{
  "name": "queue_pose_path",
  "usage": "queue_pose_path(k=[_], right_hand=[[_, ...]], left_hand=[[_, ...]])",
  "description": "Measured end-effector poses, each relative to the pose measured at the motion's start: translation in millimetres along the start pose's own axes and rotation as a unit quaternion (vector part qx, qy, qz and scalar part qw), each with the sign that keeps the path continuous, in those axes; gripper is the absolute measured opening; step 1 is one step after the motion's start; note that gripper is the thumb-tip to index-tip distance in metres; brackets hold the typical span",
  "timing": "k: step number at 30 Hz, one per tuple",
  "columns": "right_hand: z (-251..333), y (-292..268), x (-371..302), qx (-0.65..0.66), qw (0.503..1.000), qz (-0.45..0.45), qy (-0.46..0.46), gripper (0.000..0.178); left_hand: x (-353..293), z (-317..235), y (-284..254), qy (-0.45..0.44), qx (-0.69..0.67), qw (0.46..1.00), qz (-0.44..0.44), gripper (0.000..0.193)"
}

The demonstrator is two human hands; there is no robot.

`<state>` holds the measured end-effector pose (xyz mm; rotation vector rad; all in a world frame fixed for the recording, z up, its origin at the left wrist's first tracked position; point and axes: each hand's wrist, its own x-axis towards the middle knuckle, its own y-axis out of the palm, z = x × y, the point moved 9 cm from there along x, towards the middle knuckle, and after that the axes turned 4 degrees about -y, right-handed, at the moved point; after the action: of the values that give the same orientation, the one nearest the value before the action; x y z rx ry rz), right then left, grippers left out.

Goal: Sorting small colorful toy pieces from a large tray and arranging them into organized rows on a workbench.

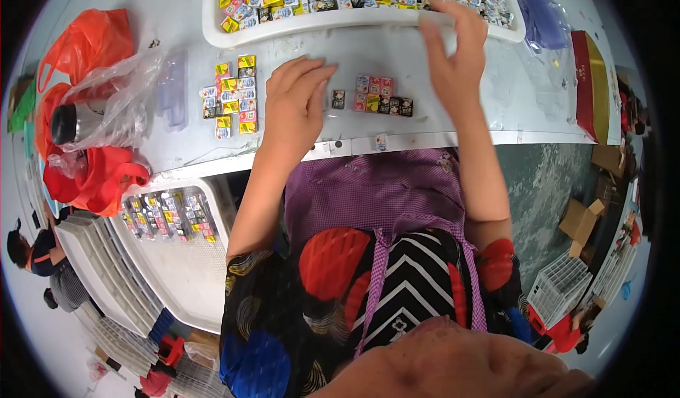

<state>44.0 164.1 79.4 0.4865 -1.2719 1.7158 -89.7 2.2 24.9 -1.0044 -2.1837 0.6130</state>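
Small printed boxes (382,86), in pink, yellow and black, lie in a tight block on the table in front of me. A single black box (338,99) sits just left of that block. Beside it my left hand (294,97) hovers or rests with loosely stretched fingers, nothing visible in them. My right hand (457,61) is at the near rim of a white tray (340,22) heaped with similar boxes. Its thumb and forefinger are apart, slightly blurred, and hold nothing I can see. More boxes (229,106) form a grouped patch left of my left hand.
One box (382,143) lies at the table's front edge. Clear plastic cases (171,92), a plastic bag with a dark-lidded bottle (65,123) and red bags (99,40) are at left. Below stands a tray (177,277) with packed sets. A red-and-gold box (591,86) is at right.
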Motion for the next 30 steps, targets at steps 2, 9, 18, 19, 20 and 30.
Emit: queue_pose_path(k=[2,9,18,19,20,30], right_hand=[[-25.8,6.5,33.9,-0.015,1.0,0.021,0.005,0.015],[-62.4,65.0,101.0,-0.141,0.971,0.189,0.036,0.015],[-103.6,125.7,94.7,-0.258,0.903,0.338,0.068,0.018],[-103.5,126.6,92.6,-0.21,0.918,0.33,0.065,0.017],[-102.1,113.1,90.4,-0.212,0.917,0.331,0.066,0.017],[-20.7,32.4,42.8,0.265,0.907,0.229,0.232,0.015]], left_hand=[[-0.4,-0.6,6.3,0.009,-0.008,1.0,0.003,0.021],[-4.0,8.9,16.0,0.005,-0.005,1.0,-0.004,0.019],[-1.3,8.7,17.8,0.014,-0.018,1.0,-0.002,0.021],[-3.4,10.4,17.4,0.007,-0.033,0.999,0.01,0.022],[-2.9,9.4,16.3,0.006,-0.035,0.999,0.011,0.022],[-10.6,0.6,18.7,0.063,-0.021,0.988,0.142,0.028]])
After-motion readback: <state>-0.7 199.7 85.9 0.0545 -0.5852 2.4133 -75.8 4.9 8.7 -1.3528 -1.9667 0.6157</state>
